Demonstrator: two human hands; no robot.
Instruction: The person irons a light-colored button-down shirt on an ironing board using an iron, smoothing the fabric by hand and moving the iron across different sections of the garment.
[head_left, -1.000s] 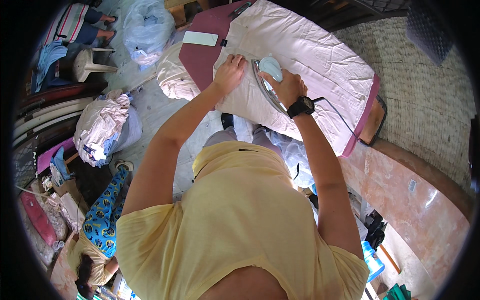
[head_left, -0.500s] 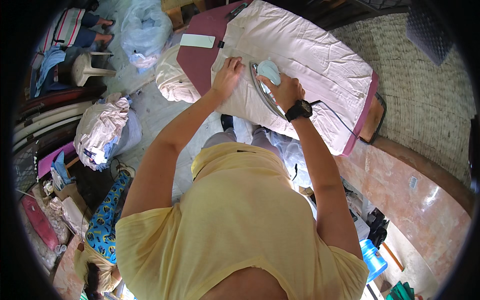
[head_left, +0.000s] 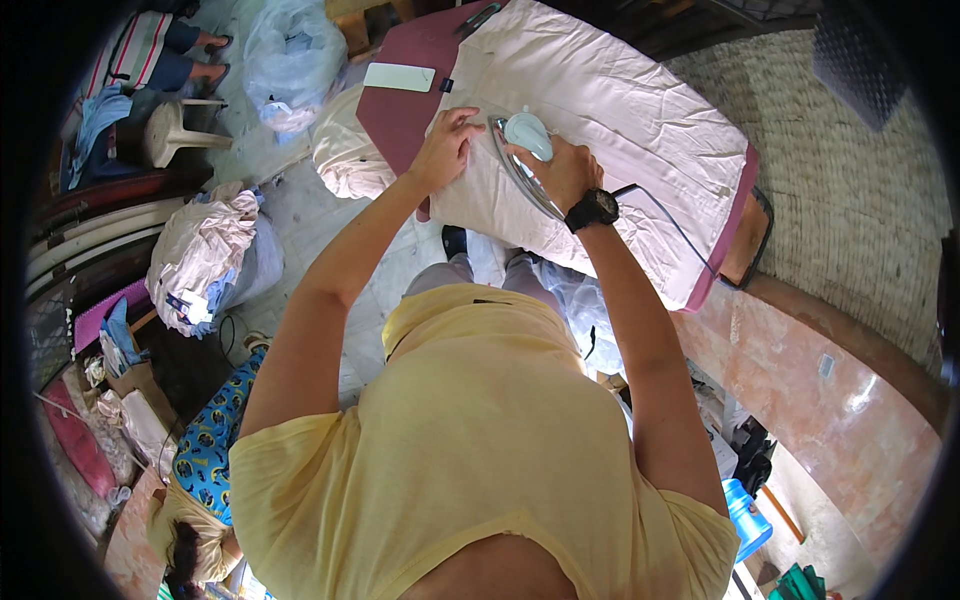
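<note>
Ironing board (head_left: 390,120): maroon-edged, it fills the area ahead of you; its far side runs out of the picture at the top, and the cloth hides most of its surface.
Cloth (head_left: 620,110): pale pink and creased along the far side, it lies across the board; the patch beneath the iron is out of sight.
Iron (head_left: 528,135): on the cloth, just right of your left hand; your right hand hides part of its body, and it sits a little farther left than half a second ago.
Right hand (head_left: 568,175): your fingers close around the iron's handle, though the underside of the grip is hidden; a black watch (head_left: 592,208) circles the wrist.
Left hand (head_left: 445,155): your fingers are bent and loosely spread, more apart than in the previous frame; you cannot tell whether the tips touch the cloth.
White slab (head_left: 400,77): flat on the board's bare maroon end, beyond your left hand.
Dark tool (head_left: 478,20): near the top edge, too small to identify.
Cord (head_left: 675,230): thin and dark, it crosses the cloth from behind your right wrist, where its start is hidden.
</note>
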